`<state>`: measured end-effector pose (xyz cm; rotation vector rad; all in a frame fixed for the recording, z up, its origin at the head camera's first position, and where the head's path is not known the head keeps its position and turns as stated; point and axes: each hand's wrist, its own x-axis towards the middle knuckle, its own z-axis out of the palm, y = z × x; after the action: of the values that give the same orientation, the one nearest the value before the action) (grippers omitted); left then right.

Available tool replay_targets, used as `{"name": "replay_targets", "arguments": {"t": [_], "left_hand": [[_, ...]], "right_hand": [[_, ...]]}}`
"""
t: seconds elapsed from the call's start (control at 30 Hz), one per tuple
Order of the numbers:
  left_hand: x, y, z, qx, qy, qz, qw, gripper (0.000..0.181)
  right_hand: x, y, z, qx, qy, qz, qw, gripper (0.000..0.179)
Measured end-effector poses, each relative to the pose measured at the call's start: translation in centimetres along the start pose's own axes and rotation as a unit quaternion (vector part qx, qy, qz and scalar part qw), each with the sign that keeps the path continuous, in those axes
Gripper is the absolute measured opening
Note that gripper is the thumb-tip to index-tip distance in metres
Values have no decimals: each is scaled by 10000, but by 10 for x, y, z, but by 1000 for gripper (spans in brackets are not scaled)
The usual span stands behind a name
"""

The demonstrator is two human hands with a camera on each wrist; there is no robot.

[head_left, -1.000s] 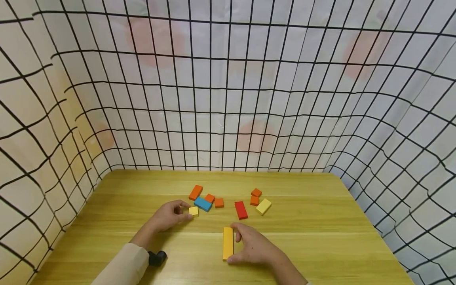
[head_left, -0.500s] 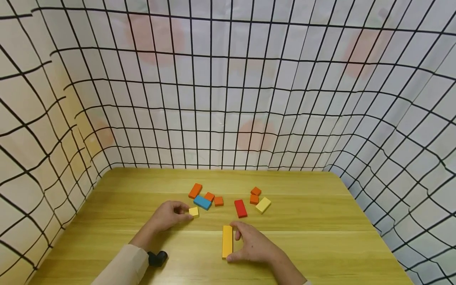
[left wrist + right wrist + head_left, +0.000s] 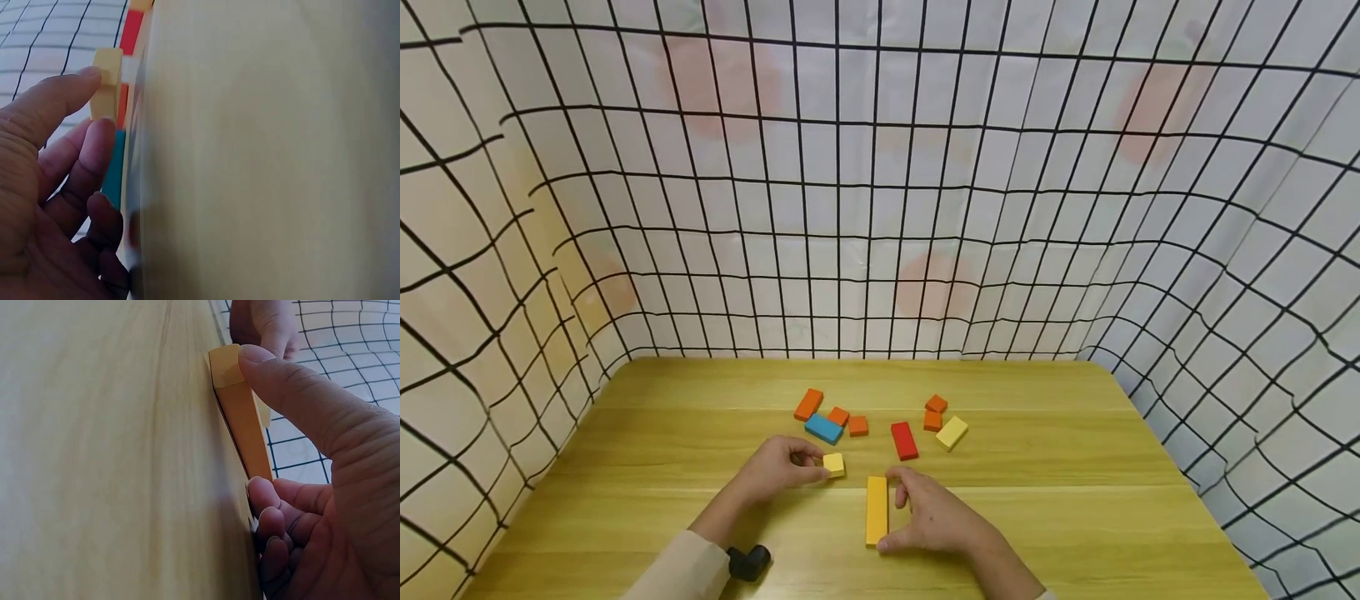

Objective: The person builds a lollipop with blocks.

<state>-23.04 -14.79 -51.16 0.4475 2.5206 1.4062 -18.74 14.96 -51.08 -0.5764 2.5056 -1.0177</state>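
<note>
My left hand (image 3: 778,468) pinches a small yellow block (image 3: 833,465) between thumb and fingers, left of centre on the table. In the left wrist view the same yellow block (image 3: 106,94) sits at the fingertips. My right hand (image 3: 934,515) holds a long orange-yellow block (image 3: 877,512) by its two ends, thumb at the near end and fingers at the far end. This long block (image 3: 240,419) lies flat on the table in the right wrist view. The small block is just beyond and left of the long one, apart from it.
Behind my left hand lie a blue block (image 3: 824,429) and several orange blocks (image 3: 808,404). A red block (image 3: 905,441), a pale yellow block (image 3: 952,433) and two small orange blocks (image 3: 933,421) lie further right. Black wire mesh (image 3: 880,275) surrounds the wooden table (image 3: 1075,517).
My left hand has carried the small yellow block to the right and a little nearer, away from the blue block. My right hand and the long block stay in place.
</note>
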Motion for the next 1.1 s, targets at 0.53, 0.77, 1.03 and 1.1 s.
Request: {"name": "replay_targets", "arguments": {"t": [0.53,0.77,1.03,1.1], "left_hand": [[21,14,32,155,-180,89,9997,30],[24,18,36,256,-189,156,9994,29],[25,23,41,435,-205,48,9988,27],[26,23,42,486,-172,17,9987,25]], "right_hand": [[0,0,0,-44,-49,-44,10000,90],[-1,-1,-1,80,-63,-9,9999,90],[-2,-1,-1,89,-52,-16,9999,91],[-2,-1,-1,105,-58,10,9999,91]]}}
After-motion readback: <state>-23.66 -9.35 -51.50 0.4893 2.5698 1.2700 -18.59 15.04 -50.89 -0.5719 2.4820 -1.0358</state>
